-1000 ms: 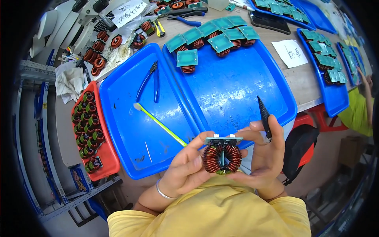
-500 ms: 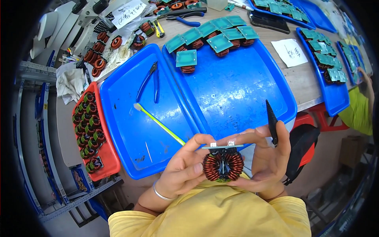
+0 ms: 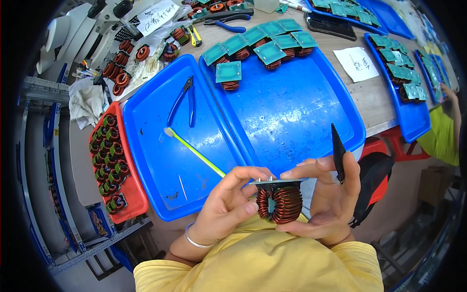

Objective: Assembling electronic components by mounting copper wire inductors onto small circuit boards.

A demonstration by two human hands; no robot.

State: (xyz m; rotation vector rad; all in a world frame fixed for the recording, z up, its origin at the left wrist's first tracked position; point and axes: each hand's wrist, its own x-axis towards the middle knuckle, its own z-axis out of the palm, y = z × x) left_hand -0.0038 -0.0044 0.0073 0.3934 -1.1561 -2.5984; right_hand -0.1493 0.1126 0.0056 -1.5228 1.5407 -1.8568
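Left hand (image 3: pixel 224 202): pinching the coil (image 3: pixel 288 205) from its left, seemingly steadying it
Right hand (image 3: pixel 331 207): pinching it above and below
Black tool (image 3: pixel 337 153): tucked in right hand, apparently leaving its pinch free

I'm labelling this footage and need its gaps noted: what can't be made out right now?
In the head view:
Copper coil: far side, hidden by its own near windings.
Held circuit board: upper face, too nearly edge-on to read.
Yellow-green stick: lower end, hidden behind the left hand.
Co-worker's shirt: wearer mostly cut off by the right rim.
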